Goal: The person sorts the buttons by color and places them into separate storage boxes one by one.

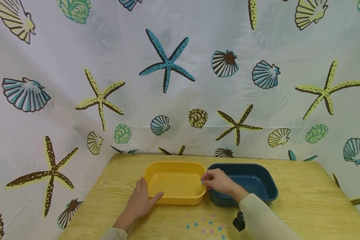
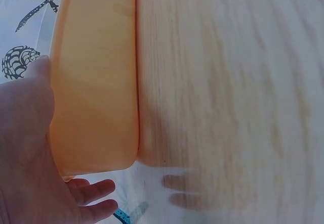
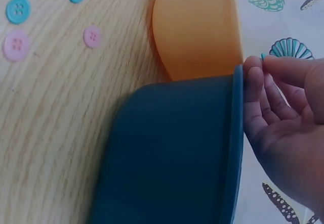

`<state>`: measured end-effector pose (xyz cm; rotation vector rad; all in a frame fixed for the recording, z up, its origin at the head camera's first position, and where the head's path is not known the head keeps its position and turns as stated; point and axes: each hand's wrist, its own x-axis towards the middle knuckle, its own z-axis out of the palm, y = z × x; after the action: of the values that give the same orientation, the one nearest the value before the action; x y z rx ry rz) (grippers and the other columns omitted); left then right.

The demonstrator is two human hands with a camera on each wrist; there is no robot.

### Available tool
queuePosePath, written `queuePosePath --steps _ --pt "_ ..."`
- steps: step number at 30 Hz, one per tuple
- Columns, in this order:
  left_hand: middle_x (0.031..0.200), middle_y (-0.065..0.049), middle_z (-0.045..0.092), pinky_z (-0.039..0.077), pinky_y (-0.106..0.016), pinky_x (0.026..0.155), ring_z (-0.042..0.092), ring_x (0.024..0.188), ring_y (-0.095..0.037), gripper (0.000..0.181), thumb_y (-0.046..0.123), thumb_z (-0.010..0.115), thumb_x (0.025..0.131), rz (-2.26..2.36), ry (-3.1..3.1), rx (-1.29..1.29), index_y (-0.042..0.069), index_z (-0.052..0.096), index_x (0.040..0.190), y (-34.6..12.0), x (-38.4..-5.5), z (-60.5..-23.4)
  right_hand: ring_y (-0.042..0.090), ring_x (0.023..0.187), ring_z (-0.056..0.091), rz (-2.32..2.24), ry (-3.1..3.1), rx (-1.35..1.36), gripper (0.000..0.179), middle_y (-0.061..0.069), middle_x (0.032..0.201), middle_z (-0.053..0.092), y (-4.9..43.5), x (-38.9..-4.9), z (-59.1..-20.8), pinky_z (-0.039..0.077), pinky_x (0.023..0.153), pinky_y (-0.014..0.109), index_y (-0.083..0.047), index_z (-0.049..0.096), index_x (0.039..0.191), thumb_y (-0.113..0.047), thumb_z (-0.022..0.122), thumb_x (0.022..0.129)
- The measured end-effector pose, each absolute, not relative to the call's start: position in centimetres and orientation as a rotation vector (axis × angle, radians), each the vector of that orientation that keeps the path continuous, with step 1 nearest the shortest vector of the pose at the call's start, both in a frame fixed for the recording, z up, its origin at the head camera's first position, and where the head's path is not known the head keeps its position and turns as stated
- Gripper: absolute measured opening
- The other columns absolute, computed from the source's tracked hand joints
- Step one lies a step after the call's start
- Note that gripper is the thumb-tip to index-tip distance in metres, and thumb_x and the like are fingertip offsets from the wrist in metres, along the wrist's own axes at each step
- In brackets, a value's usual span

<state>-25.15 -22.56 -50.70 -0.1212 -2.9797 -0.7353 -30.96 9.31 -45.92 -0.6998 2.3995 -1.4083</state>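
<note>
Between thumb and fingertips, my right hand (image 1: 218,181) pinches a small blue button (image 1: 202,182). It is above the neighbouring rims of the yellow tray (image 1: 175,200) and the dark blue tray (image 1: 272,190). From the right wrist view, only the thin edge of the button (image 3: 262,56) shows at the fingertips. My left hand (image 1: 140,200) touches the front left corner of the yellow tray, thumb toward the front rim and the other fingers loose along the outer left side. No button shows inside the yellow tray.
Several loose pink and blue buttons (image 1: 210,222) are scattered on the wooden table (image 1: 306,200) in front of the trays. A small black object (image 1: 239,221) shows beside my right sleeve. A shell-patterned curtain (image 1: 192,96) surrounds the back and sides.
</note>
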Motion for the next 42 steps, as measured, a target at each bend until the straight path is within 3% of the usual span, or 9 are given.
queuePosePath --steps 24,42 --pt "0.145 -0.038 0.013 0.037 -0.057 0.094 0.036 0.122 -0.054 0.108 0.067 0.044 0.088 -0.758 -2.992 -0.111 -0.018 0.007 0.142 -22.7 -25.2 -50.8 0.017 0.063 0.055 -1.455 2.514 -0.468 0.013 0.011 0.082 0.063 7.5 -33.4 -46.4 0.05 0.061 0.03 0.002 0.067 0.102 -0.003 0.059 0.092" --pt "0.144 -0.04 0.013 0.037 -0.058 0.094 0.036 0.122 -0.053 0.104 0.061 0.048 0.09 -0.771 -2.987 -0.128 -0.02 0.008 0.142 -22.6 -25.0 -50.5 0.017 0.064 0.057 -1.43 2.595 -0.522 0.02 0.015 0.09 0.066 7.1 -33.4 -46.9 0.05 0.059 0.028 0.003 0.067 0.109 -0.006 0.06 0.093"
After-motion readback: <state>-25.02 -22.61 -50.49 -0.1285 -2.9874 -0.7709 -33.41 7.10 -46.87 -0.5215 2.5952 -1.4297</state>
